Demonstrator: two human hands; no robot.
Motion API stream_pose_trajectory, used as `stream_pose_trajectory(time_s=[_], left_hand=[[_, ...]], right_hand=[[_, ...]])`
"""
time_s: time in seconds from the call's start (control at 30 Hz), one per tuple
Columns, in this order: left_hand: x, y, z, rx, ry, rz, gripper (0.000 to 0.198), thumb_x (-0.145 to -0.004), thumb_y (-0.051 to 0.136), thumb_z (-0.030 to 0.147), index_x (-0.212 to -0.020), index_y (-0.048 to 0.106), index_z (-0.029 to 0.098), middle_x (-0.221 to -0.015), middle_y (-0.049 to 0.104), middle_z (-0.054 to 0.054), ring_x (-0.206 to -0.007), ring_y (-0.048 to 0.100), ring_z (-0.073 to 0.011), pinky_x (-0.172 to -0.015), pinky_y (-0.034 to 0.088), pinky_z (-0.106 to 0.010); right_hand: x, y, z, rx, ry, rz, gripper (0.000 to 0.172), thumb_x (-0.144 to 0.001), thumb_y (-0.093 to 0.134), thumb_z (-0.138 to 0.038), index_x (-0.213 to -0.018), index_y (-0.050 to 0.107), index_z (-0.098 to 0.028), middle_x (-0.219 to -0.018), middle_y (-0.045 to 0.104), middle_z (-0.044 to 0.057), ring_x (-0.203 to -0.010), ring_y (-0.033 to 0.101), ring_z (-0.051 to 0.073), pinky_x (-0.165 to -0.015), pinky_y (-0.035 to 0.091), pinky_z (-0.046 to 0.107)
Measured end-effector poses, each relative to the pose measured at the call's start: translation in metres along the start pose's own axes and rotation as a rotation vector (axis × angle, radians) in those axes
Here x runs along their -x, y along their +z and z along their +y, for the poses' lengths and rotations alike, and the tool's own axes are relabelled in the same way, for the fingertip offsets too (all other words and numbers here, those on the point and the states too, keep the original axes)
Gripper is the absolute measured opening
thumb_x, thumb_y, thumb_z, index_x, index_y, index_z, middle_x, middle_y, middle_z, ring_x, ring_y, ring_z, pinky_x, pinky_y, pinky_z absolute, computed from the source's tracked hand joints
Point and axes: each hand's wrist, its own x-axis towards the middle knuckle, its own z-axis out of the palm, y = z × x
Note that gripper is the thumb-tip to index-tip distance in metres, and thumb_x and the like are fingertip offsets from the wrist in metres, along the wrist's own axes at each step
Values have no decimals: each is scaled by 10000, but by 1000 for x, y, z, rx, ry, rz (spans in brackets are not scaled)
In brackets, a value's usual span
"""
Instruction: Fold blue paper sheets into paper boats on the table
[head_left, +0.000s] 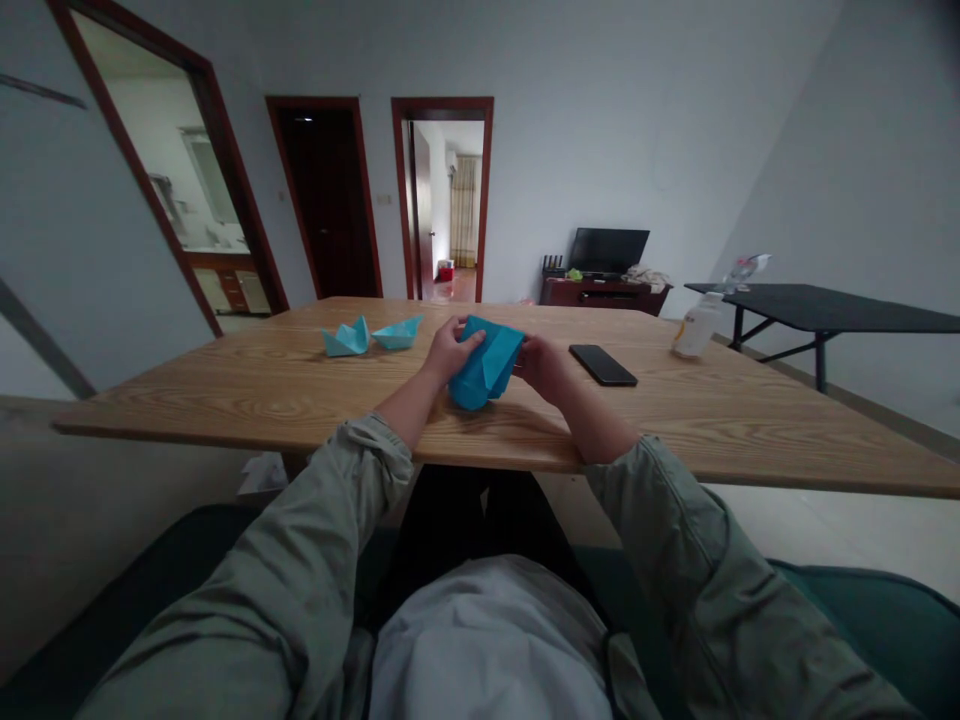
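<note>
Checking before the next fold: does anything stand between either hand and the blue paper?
Nothing visible does: the left hand and right hand both touch the folded blue paper. The black smartphone lies apart, to the right of the right hand.

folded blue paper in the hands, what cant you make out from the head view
All in the head view:
Folded blue paper: the inner folds and far side, hidden by the paper's own near faces and the left hand.
Right hand: its fingers, hidden behind the paper.
White bottle: its label, too small to read.
White item under the table: partly hidden by the tabletop.
</note>
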Motion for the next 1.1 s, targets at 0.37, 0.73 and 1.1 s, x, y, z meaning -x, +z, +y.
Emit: stream_pose_trajectory(time_s=[0.37, 0.73, 1.1], left_hand=[[2, 2, 6, 131, -28, -34, 415, -734, 723, 377, -1069, 599, 166, -847, 692, -33, -725, 631, -143, -645, 500, -247], [3, 2, 13, 149, -70, -58, 312, -777, 665, 424, -939, 623, 161, -607, 563, 40, -476, 445, -72, -448, 351, -198], [-4, -2, 3, -13, 31, 160, 245, -814, 626, 384, -919, 626, 162, -686, 599, 20, -585, 490, -85, -535, 381, -197]], right_hand=[[4, 2, 10, 249, -80, 1, 405, -600, 690, -197, -1001, 631, -220, -999, 700, 9, -947, 615, 217, -899, 479, 395], [-14, -16, 13, 390, -195, 338, 469, -659, 620, -314, -1113, 548, -217, -906, 669, 17, -762, 608, 168, -700, 513, 320], [-11, -13, 7, 280, -44, 414, 186, -673, 501, -215, -857, 533, -216, -767, 596, -2, -640, 591, 141, -588, 501, 285]])
